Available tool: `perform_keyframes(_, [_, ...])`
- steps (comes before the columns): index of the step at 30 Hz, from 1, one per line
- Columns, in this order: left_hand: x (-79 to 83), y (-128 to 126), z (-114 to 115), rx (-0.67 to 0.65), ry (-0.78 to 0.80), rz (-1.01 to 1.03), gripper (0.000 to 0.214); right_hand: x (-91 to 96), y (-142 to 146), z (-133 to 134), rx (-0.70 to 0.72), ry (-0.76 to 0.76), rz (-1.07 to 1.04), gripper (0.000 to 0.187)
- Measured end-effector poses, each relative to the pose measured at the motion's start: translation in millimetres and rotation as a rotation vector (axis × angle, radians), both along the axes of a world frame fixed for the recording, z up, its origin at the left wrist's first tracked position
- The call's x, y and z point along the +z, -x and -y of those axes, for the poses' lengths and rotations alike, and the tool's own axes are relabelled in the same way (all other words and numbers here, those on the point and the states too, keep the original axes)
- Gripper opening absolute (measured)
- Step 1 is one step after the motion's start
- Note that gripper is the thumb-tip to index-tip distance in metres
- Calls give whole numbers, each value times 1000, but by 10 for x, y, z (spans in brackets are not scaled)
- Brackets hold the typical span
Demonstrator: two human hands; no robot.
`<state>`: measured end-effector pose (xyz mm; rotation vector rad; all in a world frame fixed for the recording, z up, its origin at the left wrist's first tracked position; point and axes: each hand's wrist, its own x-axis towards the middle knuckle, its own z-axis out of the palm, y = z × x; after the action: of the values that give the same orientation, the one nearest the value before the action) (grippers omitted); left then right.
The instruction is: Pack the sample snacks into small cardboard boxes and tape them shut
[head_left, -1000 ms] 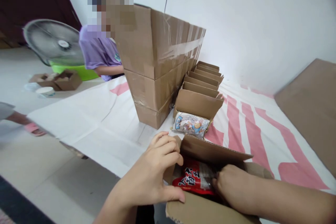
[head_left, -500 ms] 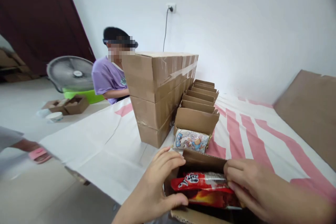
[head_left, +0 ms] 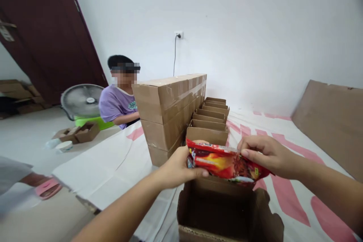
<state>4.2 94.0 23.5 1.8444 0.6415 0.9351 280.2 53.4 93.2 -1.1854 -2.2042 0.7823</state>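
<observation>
Both hands hold up a shiny red food packet (head_left: pixel 224 164) with flame-like print, above an open cardboard box (head_left: pixel 218 211). My left hand (head_left: pixel 183 164) grips the packet's left end, thumb at its lower edge and fingers behind. At the upper right edge, my right hand (head_left: pixel 262 153) pinches the wrapper between thumb and fingers. The box below stands nearest me, and its visible inside is bare. Whether another packet lies behind the red one cannot be seen.
A row of open cardboard boxes (head_left: pixel 208 133) runs toward the wall, beside a stack of taped cartons (head_left: pixel 161 102). Behind the stack sits a person in a purple shirt (head_left: pixel 116 106). A fan (head_left: pixel 85 100) stands left; a large cardboard sheet (head_left: pixel 329 121) leans at right.
The red packet has come up out of the near box, held in both hands. The pale printed packet seen beyond that box is now out of sight. The camera view has tilted up.
</observation>
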Motion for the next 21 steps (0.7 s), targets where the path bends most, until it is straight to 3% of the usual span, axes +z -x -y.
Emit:
perform_keyframes(4, [16,-155,-344,-71,266,194,54,-91,-112,-256,-137,153,-264,55])
perform_keyframes(8, [-47,-229,-664,58,363,304,57,-363,-264,-590,-125,189,-539,71])
perform_keyframes(13, [-121,-356,-1035,181,369,338,61,-688,-184,-950,-126,228,-620,64])
perform_keyframes(21, [-194,-506,-1396,226,340,311,62,-947,-26,-1413,-233,183,-727,59])
